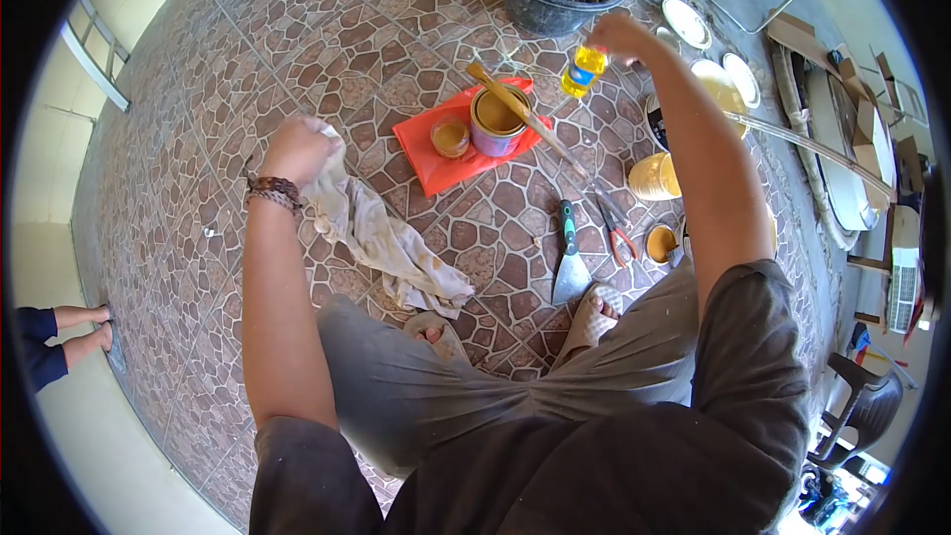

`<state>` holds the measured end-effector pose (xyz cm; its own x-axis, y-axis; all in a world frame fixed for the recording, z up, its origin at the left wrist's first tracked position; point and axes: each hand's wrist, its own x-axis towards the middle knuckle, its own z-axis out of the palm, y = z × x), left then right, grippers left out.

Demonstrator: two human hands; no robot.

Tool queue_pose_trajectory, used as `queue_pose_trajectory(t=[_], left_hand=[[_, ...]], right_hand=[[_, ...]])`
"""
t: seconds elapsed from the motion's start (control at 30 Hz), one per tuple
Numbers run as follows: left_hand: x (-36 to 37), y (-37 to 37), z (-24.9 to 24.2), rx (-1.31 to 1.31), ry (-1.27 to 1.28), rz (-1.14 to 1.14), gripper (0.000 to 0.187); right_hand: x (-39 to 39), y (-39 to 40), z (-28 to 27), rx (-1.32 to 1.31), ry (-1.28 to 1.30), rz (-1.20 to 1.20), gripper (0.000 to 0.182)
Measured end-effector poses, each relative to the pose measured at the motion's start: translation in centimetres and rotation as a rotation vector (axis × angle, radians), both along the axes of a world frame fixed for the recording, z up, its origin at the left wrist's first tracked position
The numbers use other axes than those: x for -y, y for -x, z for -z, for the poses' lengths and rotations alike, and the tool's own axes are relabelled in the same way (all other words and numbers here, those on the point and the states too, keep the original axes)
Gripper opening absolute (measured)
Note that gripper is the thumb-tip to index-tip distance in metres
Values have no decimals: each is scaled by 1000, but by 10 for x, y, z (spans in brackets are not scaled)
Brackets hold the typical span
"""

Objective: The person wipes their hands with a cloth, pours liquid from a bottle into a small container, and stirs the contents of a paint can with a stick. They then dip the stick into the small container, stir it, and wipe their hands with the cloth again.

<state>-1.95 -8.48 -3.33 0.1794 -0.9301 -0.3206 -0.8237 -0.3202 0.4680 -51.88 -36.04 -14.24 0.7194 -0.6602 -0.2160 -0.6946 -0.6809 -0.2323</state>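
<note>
Both hands have a closed grip: the left hand is clenched on a stained cloth, and the right hand grasps a small yellow bottle by its top, holding it up above the floor. The tiled floor carries everything else. The cloth trails from the left fist down toward the person's sandalled feet. A black bucket stands at the far edge, beyond the bottle. Between the hands lies a red tray, bearing an open paint can with a wooden stick resting across it, and a small jar beside the can. Nearer the feet lie a putty knife and red-handled pliers, just beside each other.
</note>
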Motion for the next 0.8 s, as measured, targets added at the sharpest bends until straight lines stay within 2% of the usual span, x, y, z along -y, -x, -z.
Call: queue_pose_trajectory(t=[0.03,0.1,0.13,0.17,0.2,0.23,0.3,0.33,0.4,0.43,0.5,0.53,0.6,0.67,0.7,0.73,0.77,0.8], left_hand=[[-1,-1,-3,22,65,-51,35],[1,2,-19,27,-28,-73,39],[2,-4,-15,-9,56,-138,41],[3,-8,-11,-44,136,-200,43],[4,-17,-1,45,240,-140,46],[6,-21,3,59,231,-141,46],[7,-29,6,-414,141,-342,40],[5,-29,1,-396,140,-354,40],[0,-24,-5,-771,75,-501,29],[-1,-24,-5,-756,87,-514,29],[-5,-23,-5,-937,121,-548,21],[-7,-21,-7,-925,138,-563,21],[-11,-20,-11,-1034,45,-530,22],[-9,-27,-9,-961,52,-532,21],[-7,-28,-8,-897,40,-517,21],[-7,-23,-11,-875,38,-523,21],[-8,-15,-16,-874,40,-519,21],[-12,-6,-21,-934,49,-491,26]], right_hand=[[-22,-5,-3,3,-7,-6,46],[-85,-25,-16,-24,-63,513,42],[-78,-15,-3,-15,-76,506,42],[-72,1,7,-8,-30,339,41],[-69,10,19,3,19,174,41],[-78,1,7,15,8,171,41],[-100,-27,-49,45,-445,835,56],[-95,-25,-46,34,-441,815,57],[-90,-25,-49,25,-435,799,61],[-93,-24,-47,37,-440,780,61],[-93,-23,-47,7,-187,609,55],[-84,-25,-47,19,-187,588,55],[-62,-37,-53,-307,369,334,41],[-119,-121,-138,-226,413,189,23],[-144,-159,-158,-20,281,156,23],[-154,-185,-147,380,151,60,32],[-173,-222,-140,486,51,30,37],[-202,-252,-152,449,-522,176,48]])
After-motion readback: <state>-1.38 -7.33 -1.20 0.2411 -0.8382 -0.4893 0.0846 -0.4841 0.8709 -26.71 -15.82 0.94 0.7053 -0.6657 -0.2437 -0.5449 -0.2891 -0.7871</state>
